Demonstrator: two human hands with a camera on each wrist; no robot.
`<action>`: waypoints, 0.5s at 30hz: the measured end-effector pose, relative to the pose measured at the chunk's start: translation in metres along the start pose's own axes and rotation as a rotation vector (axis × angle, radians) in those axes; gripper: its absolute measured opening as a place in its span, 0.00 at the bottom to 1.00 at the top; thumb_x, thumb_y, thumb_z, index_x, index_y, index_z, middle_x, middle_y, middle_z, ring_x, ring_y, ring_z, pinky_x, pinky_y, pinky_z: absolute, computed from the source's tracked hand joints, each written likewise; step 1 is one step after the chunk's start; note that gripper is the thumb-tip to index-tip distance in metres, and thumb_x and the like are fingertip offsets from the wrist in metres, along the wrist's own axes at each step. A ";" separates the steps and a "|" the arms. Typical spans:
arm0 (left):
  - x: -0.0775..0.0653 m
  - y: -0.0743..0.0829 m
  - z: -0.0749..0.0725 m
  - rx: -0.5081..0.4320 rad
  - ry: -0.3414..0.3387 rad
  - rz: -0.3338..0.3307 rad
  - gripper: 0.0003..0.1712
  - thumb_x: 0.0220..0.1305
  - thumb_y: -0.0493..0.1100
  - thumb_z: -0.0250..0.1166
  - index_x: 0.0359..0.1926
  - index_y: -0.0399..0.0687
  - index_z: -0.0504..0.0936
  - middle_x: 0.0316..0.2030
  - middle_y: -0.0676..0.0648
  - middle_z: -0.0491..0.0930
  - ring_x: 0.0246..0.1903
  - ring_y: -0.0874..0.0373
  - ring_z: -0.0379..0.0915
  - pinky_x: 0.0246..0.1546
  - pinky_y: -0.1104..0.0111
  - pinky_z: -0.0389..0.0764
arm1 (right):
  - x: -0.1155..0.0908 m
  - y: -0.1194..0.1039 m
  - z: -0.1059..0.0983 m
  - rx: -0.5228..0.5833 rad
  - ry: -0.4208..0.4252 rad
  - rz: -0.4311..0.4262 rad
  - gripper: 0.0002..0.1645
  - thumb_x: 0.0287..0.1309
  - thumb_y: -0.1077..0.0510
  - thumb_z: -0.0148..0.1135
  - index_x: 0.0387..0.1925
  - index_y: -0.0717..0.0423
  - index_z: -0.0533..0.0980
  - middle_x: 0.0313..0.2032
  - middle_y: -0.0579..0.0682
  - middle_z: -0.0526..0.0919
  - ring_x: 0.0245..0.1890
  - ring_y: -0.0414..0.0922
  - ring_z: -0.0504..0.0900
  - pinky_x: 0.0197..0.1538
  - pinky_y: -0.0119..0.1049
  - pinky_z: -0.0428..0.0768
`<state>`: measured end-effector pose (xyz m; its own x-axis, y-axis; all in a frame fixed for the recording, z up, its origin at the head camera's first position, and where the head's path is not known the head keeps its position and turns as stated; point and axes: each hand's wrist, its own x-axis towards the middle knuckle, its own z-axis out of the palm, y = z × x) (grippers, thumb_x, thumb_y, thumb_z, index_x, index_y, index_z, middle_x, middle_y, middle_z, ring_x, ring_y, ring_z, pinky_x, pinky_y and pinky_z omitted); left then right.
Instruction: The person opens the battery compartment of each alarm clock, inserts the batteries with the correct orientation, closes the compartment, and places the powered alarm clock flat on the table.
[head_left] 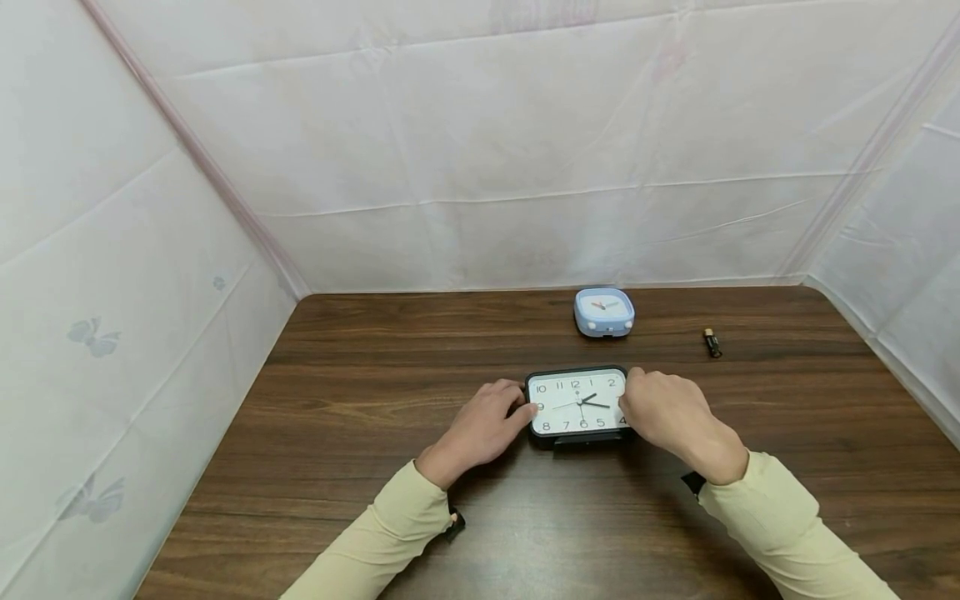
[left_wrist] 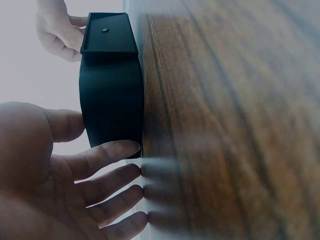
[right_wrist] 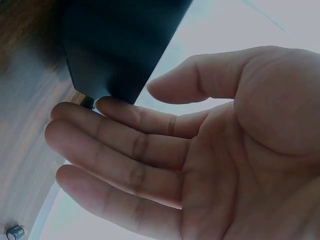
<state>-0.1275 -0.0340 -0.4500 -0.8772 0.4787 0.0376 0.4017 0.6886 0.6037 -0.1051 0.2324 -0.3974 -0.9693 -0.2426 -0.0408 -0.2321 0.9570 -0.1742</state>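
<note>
A black rectangular alarm clock point(head_left: 577, 403) with a white dial lies face up on the table. Its left end is between the thumb and index finger of my left hand point(head_left: 486, 421); the thumb lies over the frame, and the other fingertips reach the wood in the left wrist view. At the opposite end, my right hand point(head_left: 671, 417) grips the frame, thumb by the dial and fingers along the side. A base block point(left_wrist: 107, 32) with a small screw juts from the clock's near side. Behind the right fingertips shows a small brown-and-black piece point(right_wrist: 84, 100), mostly hidden.
Behind the black clock, a small light-blue clock point(head_left: 603, 312) lies on its back. Farther right is a black battery point(head_left: 712, 342) with a copper-coloured end. Pale cloth point(head_left: 450, 167) hangs along the back and sides of the brown wooden table point(head_left: 360, 367).
</note>
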 end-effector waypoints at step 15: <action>0.000 -0.001 0.001 0.007 0.004 -0.001 0.16 0.81 0.50 0.57 0.35 0.48 0.80 0.63 0.39 0.79 0.65 0.41 0.73 0.60 0.50 0.75 | 0.001 -0.001 0.001 0.010 -0.101 0.021 0.12 0.70 0.63 0.55 0.27 0.60 0.72 0.24 0.52 0.75 0.23 0.49 0.75 0.28 0.52 0.78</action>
<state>-0.1278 -0.0345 -0.4512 -0.8787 0.4756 0.0405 0.4027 0.6931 0.5979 -0.1057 0.2311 -0.3979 -0.9607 -0.2377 -0.1430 -0.2106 0.9605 -0.1817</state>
